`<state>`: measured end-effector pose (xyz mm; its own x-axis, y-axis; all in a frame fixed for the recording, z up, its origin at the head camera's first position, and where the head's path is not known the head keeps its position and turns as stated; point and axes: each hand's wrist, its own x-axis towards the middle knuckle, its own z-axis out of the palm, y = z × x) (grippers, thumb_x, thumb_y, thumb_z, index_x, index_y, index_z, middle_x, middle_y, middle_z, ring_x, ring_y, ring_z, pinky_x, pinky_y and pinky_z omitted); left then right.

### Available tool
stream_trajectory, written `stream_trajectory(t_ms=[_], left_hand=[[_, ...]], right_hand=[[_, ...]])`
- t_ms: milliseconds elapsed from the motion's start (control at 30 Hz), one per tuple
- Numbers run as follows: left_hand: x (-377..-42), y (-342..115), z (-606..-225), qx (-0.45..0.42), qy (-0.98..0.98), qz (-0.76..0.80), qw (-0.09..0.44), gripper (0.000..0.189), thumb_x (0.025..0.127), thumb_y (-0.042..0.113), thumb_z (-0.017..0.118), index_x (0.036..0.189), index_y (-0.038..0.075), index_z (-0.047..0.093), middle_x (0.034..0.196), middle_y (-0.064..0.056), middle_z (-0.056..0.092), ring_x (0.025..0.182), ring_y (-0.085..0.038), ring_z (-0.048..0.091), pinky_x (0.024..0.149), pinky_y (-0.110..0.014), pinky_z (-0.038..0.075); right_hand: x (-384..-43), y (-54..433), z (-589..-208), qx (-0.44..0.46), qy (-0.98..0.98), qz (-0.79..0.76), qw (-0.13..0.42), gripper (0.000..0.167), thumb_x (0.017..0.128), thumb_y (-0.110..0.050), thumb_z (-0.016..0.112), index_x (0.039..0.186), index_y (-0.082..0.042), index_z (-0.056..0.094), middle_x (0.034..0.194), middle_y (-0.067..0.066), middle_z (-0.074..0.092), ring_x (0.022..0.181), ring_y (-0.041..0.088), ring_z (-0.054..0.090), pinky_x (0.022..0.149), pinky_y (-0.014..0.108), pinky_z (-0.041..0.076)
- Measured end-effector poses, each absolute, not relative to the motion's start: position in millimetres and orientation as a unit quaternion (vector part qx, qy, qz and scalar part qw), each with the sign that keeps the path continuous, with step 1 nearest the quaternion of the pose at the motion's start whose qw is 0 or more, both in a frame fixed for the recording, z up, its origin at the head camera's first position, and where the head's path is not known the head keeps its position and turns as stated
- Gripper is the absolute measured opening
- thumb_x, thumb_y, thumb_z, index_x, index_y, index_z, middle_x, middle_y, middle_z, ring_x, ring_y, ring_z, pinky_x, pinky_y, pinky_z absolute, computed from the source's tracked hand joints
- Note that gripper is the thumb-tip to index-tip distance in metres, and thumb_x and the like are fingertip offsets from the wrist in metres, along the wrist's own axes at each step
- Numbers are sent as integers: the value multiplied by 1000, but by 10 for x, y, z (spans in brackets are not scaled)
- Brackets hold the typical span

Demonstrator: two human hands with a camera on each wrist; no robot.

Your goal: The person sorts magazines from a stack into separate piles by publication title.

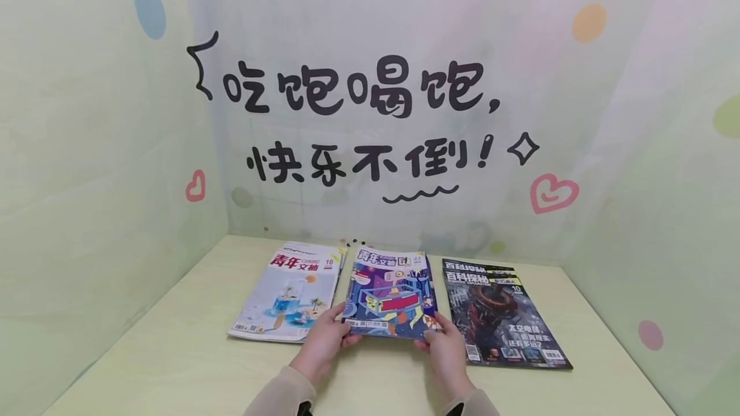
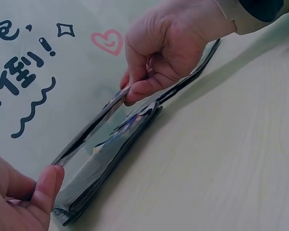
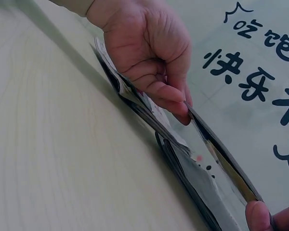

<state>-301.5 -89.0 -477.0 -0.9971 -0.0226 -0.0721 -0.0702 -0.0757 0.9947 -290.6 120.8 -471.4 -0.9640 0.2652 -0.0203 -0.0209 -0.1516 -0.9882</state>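
A magazine with a purple, cartoon-like cover (image 1: 384,294) is held by both hands at its near corners. The left hand (image 1: 324,344) pinches the left corner, thumb on top; the right hand (image 1: 448,353) pinches the right one the same way. In the left wrist view the magazine (image 2: 92,126) is raised and tilted over other magazines (image 2: 111,161) lying on the table. From the right wrist view its edge (image 3: 226,156) runs between the two hands, above that middle pile (image 3: 195,180). The head view hides most of the pile beneath the held magazine.
Left of the hands lies a pile of magazines with a white beach-scene cover (image 1: 272,297). On the right, dark-covered magazines (image 1: 491,323) overlap each other. All rest on a pale wood-grain table (image 1: 191,371), enclosed by printed cloth walls (image 1: 370,24).
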Motion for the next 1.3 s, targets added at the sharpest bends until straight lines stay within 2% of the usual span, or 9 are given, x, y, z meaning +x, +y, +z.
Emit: stream_trajectory(t_ms=[133, 300, 567, 667, 733, 833, 900, 967, 1300], left_hand=[[-3008, -974, -4731, -29, 688, 725, 11, 55, 94, -6, 43, 146, -11, 25, 121, -30, 53, 79, -17, 64, 73, -29, 57], [-3002, -1121, -4712, -25, 689, 724, 11, 53, 95, -5, 42, 145, -12, 25, 123, -29, 53, 81, -17, 65, 73, -29, 57], [-2951, -1452, -4685, -45, 689, 723, 9, 52, 96, -5, 42, 145, -12, 26, 120, -29, 54, 74, -16, 63, 68, -26, 55], [-2936, -1602, -4668, -53, 691, 721, 10, 52, 96, -5, 41, 145, -11, 25, 121, -29, 53, 76, -17, 63, 70, -26, 56], [-2925, -1705, -4660, -57, 692, 719, 11, 52, 97, -5, 40, 146, -11, 25, 122, -30, 52, 78, -17, 64, 71, -27, 56], [-2911, -1860, -4657, -56, 695, 717, 8, 52, 97, -5, 40, 146, -11, 25, 123, -31, 51, 79, -18, 64, 71, -27, 56], [-2898, -1961, -4656, -51, 696, 716, 7, 52, 96, -6, 39, 146, -12, 24, 124, -32, 49, 81, -18, 64, 72, -27, 56], [-2887, -2056, -4650, -45, 699, 714, 7, 52, 97, -6, 38, 146, -13, 22, 127, -34, 46, 82, -17, 63, 72, -27, 56], [-2838, -2454, -4624, -51, 709, 703, 16, 55, 96, -7, 37, 147, -13, 18, 128, -34, 43, 84, -17, 61, 73, -26, 56]], right_hand=[[-2914, 1134, -4703, -87, -643, 755, 96, 59, 82, 16, 43, 139, 18, 31, 124, 39, 43, 63, 14, 56, 56, 22, 53], [-2923, 1011, -4698, -86, -637, 761, 89, 59, 82, 17, 43, 140, 15, 31, 127, 36, 43, 74, 17, 57, 58, 23, 53], [-2886, 715, -4677, -72, -624, 775, 62, 59, 83, 17, 45, 140, 14, 32, 133, 35, 38, 75, 18, 56, 64, 27, 55], [-2875, 594, -4666, -64, -620, 781, 49, 58, 84, 16, 45, 140, 12, 32, 145, 33, 25, 76, 19, 55, 66, 29, 55], [-2869, 512, -4662, -56, -618, 783, 41, 58, 84, 15, 45, 140, 12, 32, 145, 34, 25, 75, 19, 56, 66, 29, 55], [-2863, 386, -4663, -43, -616, 786, 29, 58, 85, 15, 46, 141, 12, 31, 136, 34, 35, 72, 18, 55, 66, 29, 55], [-2858, 306, -4666, -34, -616, 787, 22, 58, 85, 14, 46, 141, 13, 30, 118, 31, 47, 73, 18, 56, 66, 29, 55], [-2858, 232, -4666, -26, -614, 789, 18, 59, 85, 14, 46, 141, 13, 29, 111, 26, 51, 74, 18, 57, 67, 30, 56], [-2843, -108, -4616, -3, -606, 796, 1, 59, 83, 15, 45, 139, 15, 29, 118, 29, 54, 82, 21, 62, 68, 30, 57]])
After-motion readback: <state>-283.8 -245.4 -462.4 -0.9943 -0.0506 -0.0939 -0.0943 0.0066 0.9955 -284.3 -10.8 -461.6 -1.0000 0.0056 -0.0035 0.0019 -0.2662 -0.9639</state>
